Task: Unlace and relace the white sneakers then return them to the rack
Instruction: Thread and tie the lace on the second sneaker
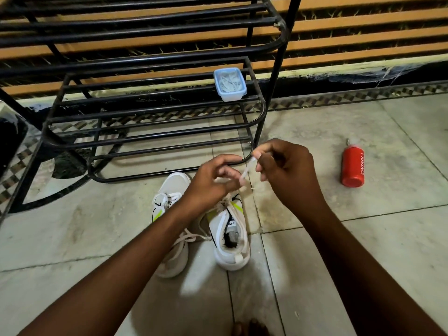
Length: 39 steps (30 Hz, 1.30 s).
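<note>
Two white sneakers with yellow-green accents stand on the tiled floor in front of the rack: the left sneaker [171, 229] and the right sneaker [231, 241]. Both hands hover over the right sneaker's toe end. My right hand [288, 170] pinches the white lace [247, 170] near its tip. My left hand [213, 183] has curled fingers around the lower part of the same lace. The left sneaker's laces lie loose across its side.
A black metal shoe rack [150, 117] stands just beyond the sneakers. A small blue-rimmed plastic box [229, 84] sits on its shelf. A red Cinthol can [352, 166] lies on the floor to the right. Toes show at the bottom edge.
</note>
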Available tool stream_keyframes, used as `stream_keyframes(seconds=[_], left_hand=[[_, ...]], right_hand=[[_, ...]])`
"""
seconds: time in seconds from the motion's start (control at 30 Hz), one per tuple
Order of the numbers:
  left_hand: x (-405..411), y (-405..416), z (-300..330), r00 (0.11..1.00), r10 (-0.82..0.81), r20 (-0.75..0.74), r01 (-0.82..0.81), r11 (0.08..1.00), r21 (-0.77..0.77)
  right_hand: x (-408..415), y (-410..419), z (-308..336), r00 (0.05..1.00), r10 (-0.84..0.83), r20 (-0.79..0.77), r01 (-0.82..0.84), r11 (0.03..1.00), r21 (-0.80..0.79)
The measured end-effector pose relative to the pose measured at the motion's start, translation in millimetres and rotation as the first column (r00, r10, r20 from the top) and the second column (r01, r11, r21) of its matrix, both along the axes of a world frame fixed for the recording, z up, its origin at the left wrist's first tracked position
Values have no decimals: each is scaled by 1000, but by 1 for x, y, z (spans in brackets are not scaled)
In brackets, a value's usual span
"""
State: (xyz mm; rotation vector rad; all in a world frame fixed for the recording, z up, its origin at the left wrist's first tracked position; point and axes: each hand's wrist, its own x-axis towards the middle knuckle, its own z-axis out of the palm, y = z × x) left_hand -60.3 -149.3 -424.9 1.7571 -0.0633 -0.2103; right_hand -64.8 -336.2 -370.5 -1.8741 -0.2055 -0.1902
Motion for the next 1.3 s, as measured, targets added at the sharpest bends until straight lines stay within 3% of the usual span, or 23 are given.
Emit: stream_keyframes(seconds=[0.17,0.27,0.5,0.63,0.73,0.87,0.97,1.03,1.3], left_hand=[[12,0,22,999,38,37,-32,989,-145],[13,7,18,992,115,-54,-124,972,-202],[15,13,13,966,247,-82,-257,953,-160],[18,9,11,958,255,-132,-279,936,-214],[16,1,16,971,223,-79,-234,955,-180],[14,-6,23,989,45,143,-47,999,13],[15,-7,27,967,-98,234,68,989,134],[17,-8,28,959,-148,241,105,978,183],[15,-7,29,977,-58,205,41,995,86]], right_hand=[[6,-19,-36,999,-33,-32,32,999,-29],[3,-36,-70,999,-18,-37,13,992,-127],[-15,-85,-154,974,-100,-201,15,923,-384],[-31,-103,-172,961,-121,-249,-3,895,-445],[-36,-102,-171,956,-150,-254,38,917,-397],[-25,-83,-149,981,-102,-163,56,962,-266],[-14,-54,-112,978,86,-190,-105,990,-92],[-9,-34,-92,959,198,-201,-215,974,-66],[-7,-31,-99,965,204,-166,-195,978,67]])
